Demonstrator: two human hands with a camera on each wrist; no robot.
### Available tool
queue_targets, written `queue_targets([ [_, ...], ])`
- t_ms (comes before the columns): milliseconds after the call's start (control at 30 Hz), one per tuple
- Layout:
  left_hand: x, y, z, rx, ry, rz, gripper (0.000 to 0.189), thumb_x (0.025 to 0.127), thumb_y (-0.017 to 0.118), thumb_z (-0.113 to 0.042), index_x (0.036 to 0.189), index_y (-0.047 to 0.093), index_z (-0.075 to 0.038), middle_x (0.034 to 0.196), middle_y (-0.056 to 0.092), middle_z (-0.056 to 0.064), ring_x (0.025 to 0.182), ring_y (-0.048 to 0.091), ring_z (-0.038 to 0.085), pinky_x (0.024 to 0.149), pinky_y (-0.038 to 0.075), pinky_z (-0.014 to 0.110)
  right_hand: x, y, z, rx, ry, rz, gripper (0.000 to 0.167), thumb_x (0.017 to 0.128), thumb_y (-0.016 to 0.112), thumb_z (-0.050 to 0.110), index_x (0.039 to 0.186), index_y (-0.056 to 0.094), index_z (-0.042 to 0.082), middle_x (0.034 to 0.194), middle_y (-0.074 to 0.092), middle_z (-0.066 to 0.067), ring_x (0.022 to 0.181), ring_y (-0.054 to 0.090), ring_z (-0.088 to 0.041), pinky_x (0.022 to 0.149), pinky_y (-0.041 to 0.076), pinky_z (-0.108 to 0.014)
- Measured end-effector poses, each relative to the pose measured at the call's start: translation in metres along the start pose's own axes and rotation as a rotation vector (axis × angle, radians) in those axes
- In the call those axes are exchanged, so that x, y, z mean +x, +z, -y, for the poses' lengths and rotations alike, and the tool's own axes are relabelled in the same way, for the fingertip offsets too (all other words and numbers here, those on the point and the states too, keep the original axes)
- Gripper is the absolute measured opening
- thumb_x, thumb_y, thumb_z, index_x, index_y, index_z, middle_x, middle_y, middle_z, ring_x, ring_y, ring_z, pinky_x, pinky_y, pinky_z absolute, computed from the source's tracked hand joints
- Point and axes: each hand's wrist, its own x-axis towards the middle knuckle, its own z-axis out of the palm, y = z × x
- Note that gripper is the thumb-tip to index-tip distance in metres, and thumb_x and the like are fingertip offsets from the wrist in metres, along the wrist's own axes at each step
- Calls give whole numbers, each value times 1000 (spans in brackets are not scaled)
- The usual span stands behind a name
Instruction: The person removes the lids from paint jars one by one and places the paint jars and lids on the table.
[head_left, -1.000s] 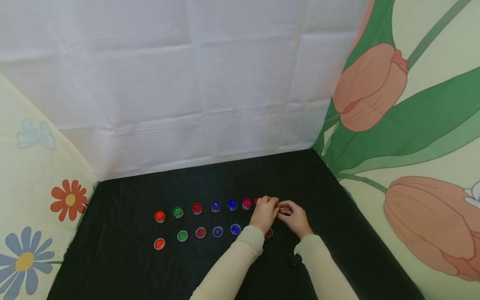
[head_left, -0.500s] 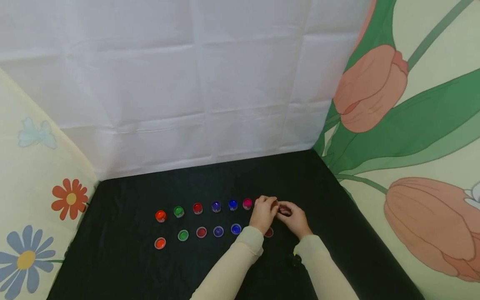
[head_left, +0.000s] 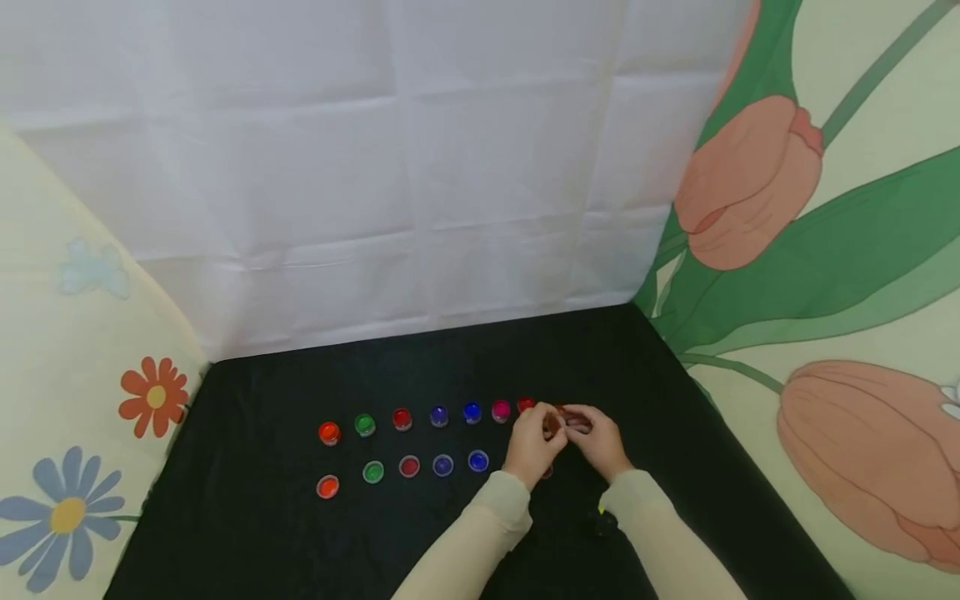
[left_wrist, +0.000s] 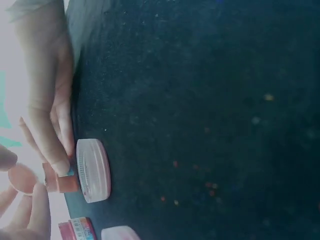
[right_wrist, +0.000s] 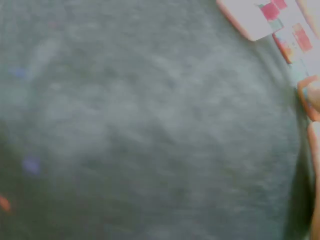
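In the head view my left hand (head_left: 531, 448) and right hand (head_left: 597, 440) are close together at the right end of a row of small paint jars. My left fingertips pinch a round orange-brown lid (left_wrist: 22, 178), tilted up on edge. Just beside it, my right fingers grip a small orange-brown paint jar (left_wrist: 66, 184) that stands on the table; the hands mostly cover it from above. A red jar (head_left: 526, 405) stands right by my left fingers. A clear-sided lid (left_wrist: 93, 171) lies in front of the gripped jar.
Uncapped jars run leftward along the black cloth, among them pink (head_left: 501, 409), blue (head_left: 472, 412) and green (head_left: 364, 425). A front row holds matching lids, including blue (head_left: 477, 461) and orange (head_left: 327, 487). A small black object (head_left: 606, 523) is by my right sleeve.
My left hand has drawn back and turned, with the lid now apart from the jar. The red jar beside it shows more. My right hand stays about where it was; the head view shifted slightly.
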Motion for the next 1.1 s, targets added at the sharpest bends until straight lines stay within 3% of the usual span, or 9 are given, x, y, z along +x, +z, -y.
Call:
queue_targets([
  [167, -6, 1, -6, 167, 73, 34, 24, 86, 77, -12, 106, 63, -13, 92, 58, -1, 76, 53, 9, 69, 49, 23, 13, -8, 4, -55, 38, -1, 33, 88, 76, 0, 119, 66, -7, 111, 66, -24, 97, 68, -36, 82, 58, -33],
  [400, -13, 4, -15, 290, 116, 127, 26, 84, 81, -14, 92, 56, -15, 87, 51, -4, 68, 50, 5, 62, 45, 19, 34, -18, 8, -115, 48, 35, 30, 88, 78, 4, 112, 67, -10, 102, 71, -26, 91, 71, -38, 80, 58, -45],
  [567, -15, 11, -11, 486, 191, 175, 29, 83, 84, -24, 85, 55, -20, 80, 50, -8, 66, 48, 4, 59, 41, 20, 41, -17, 7, -139, 64, 82, 31, 89, 77, 5, 113, 65, -11, 103, 70, -27, 92, 70, -38, 80, 58, -46],
  [733, -17, 18, -5, 663, 260, 201, 29, 81, 85, -35, 84, 58, -25, 78, 52, -11, 70, 51, 7, 64, 42, 23, 42, -13, 7, -129, 87, 89, 32, 90, 76, 5, 115, 64, -12, 105, 69, -28, 95, 69, -40, 81, 58, -47],
  [900, -20, 21, -4, 731, 311, 184, 29, 80, 86, -35, 92, 61, -24, 80, 56, -9, 73, 55, 9, 66, 44, 24, 41, -9, 7, -116, 111, 82, 32, 90, 76, 3, 116, 64, -11, 107, 69, -28, 97, 68, -40, 83, 57, -47],
  [1100, -22, 27, 0, 769, 306, 176, 35, 79, 86, -35, 102, 60, -25, 84, 59, -9, 75, 56, 9, 71, 45, 25, 40, -9, 5, -120, 112, 85, 31, 90, 75, 2, 115, 63, -10, 109, 69, -28, 98, 68, -40, 87, 55, -50],
])
